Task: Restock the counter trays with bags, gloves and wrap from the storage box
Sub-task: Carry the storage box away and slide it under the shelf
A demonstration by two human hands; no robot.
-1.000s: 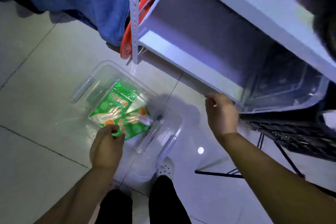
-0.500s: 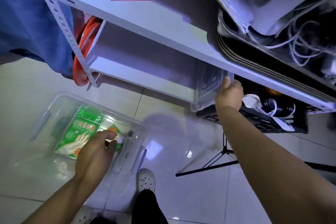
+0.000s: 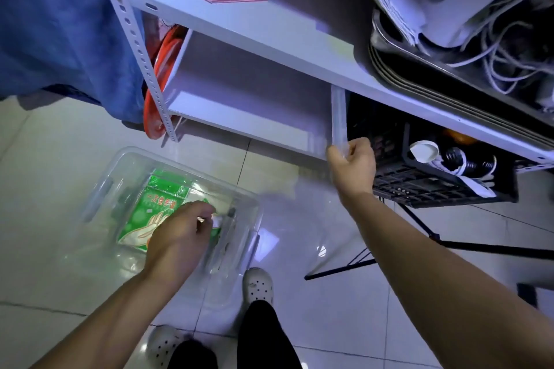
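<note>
A clear plastic storage box (image 3: 120, 159) stands on the tiled floor at lower left. Green packets of disposable gloves (image 3: 156, 207) lie inside it. My left hand (image 3: 177, 237) reaches into the box, and its fingertips pinch the right edge of a green packet. My right hand (image 3: 352, 162) grips the lower edge of the box's clear lid (image 3: 338, 111). The lid stands on edge against the white metal shelf (image 3: 269, 39).
A black crate (image 3: 419, 189) with cables sits under the shelf on the right. Blue cloth (image 3: 60, 24) hangs at upper left beside orange rings (image 3: 156, 84). Black stand legs (image 3: 344, 268) cross the floor at right. My shoes (image 3: 257, 284) are next to the box.
My right hand has tipped the clear lid upright against the shelf, now edge-on. My left hand moved further into the box and closed on a green packet. The view tilted upward.
</note>
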